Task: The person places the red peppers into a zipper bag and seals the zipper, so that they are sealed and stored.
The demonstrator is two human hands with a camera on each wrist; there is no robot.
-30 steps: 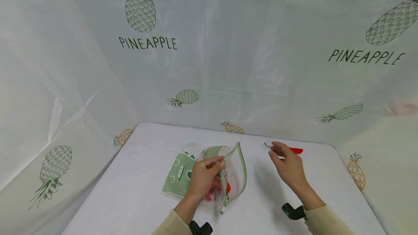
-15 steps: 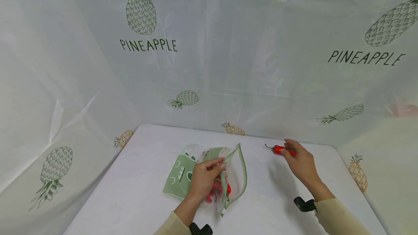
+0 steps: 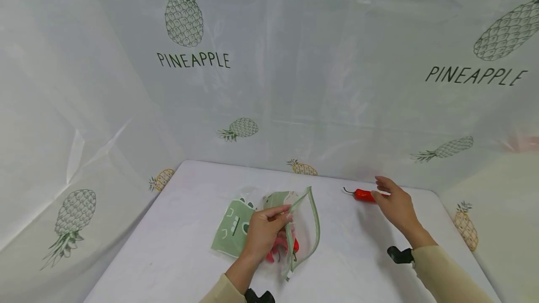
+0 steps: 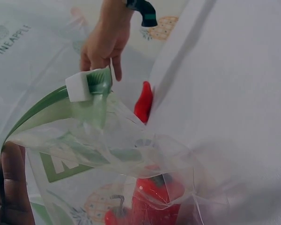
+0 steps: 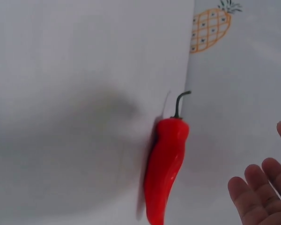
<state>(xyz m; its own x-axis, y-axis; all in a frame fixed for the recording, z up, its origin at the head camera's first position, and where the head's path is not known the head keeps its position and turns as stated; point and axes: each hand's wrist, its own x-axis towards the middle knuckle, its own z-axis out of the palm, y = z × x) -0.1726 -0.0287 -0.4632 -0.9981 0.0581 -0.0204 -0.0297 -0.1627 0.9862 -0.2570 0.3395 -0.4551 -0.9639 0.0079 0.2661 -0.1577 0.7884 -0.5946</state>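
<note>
My left hand (image 3: pixel 262 233) pinches the rim of a clear zip bag (image 3: pixel 316 228) with green edging, and the bag's mouth gapes to the right. Inside it lie red chili peppers (image 4: pixel 158 201), seen through the plastic in the left wrist view. A single red chili pepper (image 3: pixel 363 195) with a dark curved stem lies near the table's back edge. My right hand (image 3: pixel 397 209) hovers just right of this pepper, fingers apart and holding nothing. In the right wrist view the whole stem and most of the pepper (image 5: pixel 166 164) show, clear of the fingertips (image 5: pixel 241 190).
A flat green bag (image 3: pixel 229 230) with a white cartoon face print lies left of my left hand. The white table (image 3: pixel 168 237) is bordered at the back and sides by a pale sheet (image 3: pixel 311 83) printed with pineapples. A white slider (image 4: pixel 78 87) sits on the bag's zip.
My right hand has moved to the right across the lone chili pepper, uncovering its stem end and middle. My left hand keeps its grip on the bag in the same place.
</note>
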